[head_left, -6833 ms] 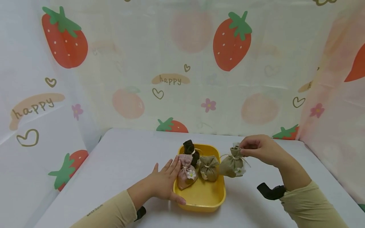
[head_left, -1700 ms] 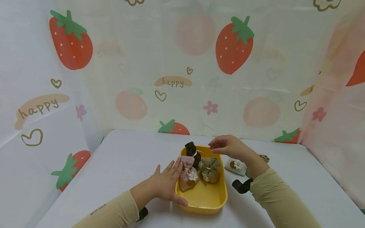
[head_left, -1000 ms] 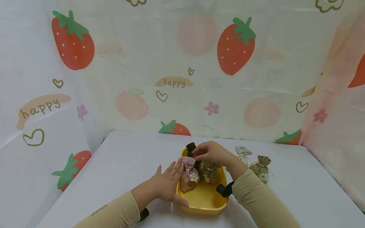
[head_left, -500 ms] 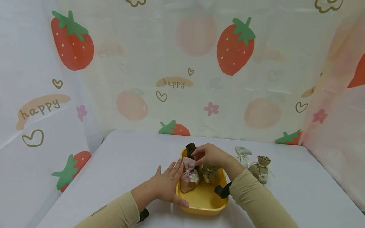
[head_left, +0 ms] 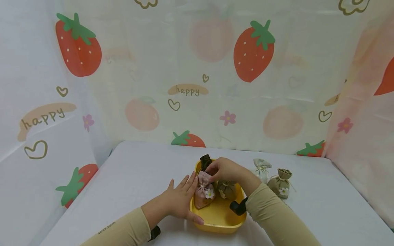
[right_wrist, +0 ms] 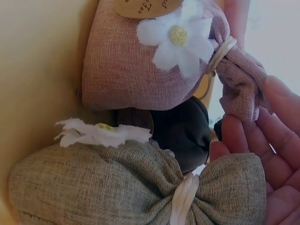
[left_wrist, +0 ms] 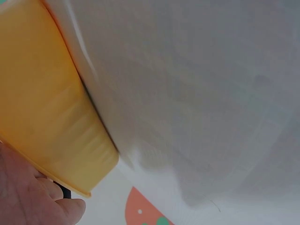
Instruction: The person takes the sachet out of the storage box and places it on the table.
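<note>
Hands: right (head_left: 226, 169) pinches the pink linen pouch's (head_left: 203, 193) gathered neck; left (head_left: 180, 201), fingers straight, steadies the smooth yellow tray (head_left: 221, 223).

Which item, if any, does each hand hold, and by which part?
The right hand pinches the pink linen sachet by its gathered top. The left hand holds nothing, resting flat against the yellow plastic tray.

My head view is bright, evenly lit and soft, with faint shadows and bowed edges. My left wrist view is blurred throughout. My right wrist view is dimmer, warm-toned and sharp on the pink linen drawstring pouch (right_wrist: 140, 70).
</note>
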`<state>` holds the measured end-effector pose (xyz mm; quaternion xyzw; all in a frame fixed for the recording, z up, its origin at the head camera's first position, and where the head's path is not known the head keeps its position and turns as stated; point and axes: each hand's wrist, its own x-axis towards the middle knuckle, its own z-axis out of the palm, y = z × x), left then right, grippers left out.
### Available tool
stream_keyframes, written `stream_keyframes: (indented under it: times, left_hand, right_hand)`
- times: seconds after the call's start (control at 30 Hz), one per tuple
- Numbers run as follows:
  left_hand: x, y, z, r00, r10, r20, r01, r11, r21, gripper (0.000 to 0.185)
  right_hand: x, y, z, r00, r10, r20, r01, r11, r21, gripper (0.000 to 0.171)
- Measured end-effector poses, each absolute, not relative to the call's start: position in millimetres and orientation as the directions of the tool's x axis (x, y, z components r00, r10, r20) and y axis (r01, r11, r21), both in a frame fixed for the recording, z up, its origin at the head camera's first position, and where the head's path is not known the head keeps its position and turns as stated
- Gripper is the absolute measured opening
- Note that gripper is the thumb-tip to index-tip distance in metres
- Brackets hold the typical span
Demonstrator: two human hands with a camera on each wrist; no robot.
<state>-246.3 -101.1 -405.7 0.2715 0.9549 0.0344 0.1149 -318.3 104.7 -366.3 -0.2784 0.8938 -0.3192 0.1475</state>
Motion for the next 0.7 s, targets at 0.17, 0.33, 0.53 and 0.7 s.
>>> stream_keyframes:
  times: [0.17,0.33,0.53,0.7]
  left_hand:
    - [-247,-101,-406,-0.827,0.526,-0.200,0.511,0.851,0.126,0.126]
    - [-247,-101,-407,-0.828,0.526,-0.197,0.513,0.851,0.114,0.126]
    - [-247,-101,-408,-0.829,0.525,-0.193,0.513,0.851,0.111,0.127]
    - [-247,-101,-408,-0.829,0.524,-0.195,0.511,0.852,0.114,0.127]
  right_hand:
    - [-319,103,-369,-0.807,-0.588,-0.058,-0.426,0.646,-0.633,0.003]
    - [-319,102,-368,-0.808,-0.589,-0.011,-0.459,0.641,-0.615,0.011]
    - [-316,103,-361,-0.811,-0.585,0.014,-0.472,0.640,-0.607,0.012]
    - [-314,105,-357,-0.810,-0.587,0.023,-0.477,0.635,-0.608,0.012]
